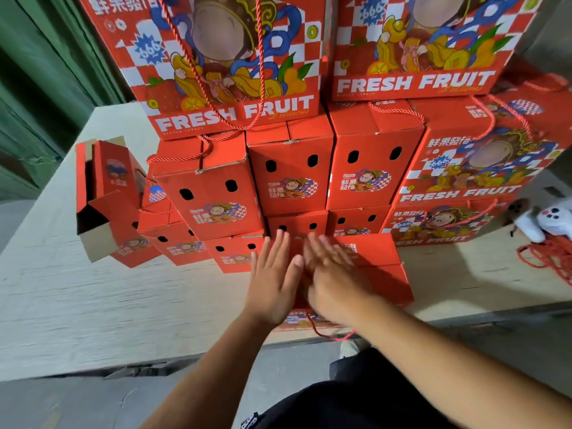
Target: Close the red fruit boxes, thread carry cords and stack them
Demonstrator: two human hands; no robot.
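The nearest red box [374, 274] lies on the pale table [93, 305], at its near edge, directly beneath both hands. The left hand [274, 281] rests flat on the box top, fingers straight and spread, grasping nothing. The right hand [332, 281] lies beside it, touching the left at the thumb side; it is blurred, but its fingers appear extended and flat, holding nothing. A red cord [328, 334] loops out from under the near side of this box, below the hands. Just beyond the fingertips stands the stack of closed boxes [291, 178]. To the far left, one open box [105, 199] lies tilted. Loose cords [548, 258] lie at the right.
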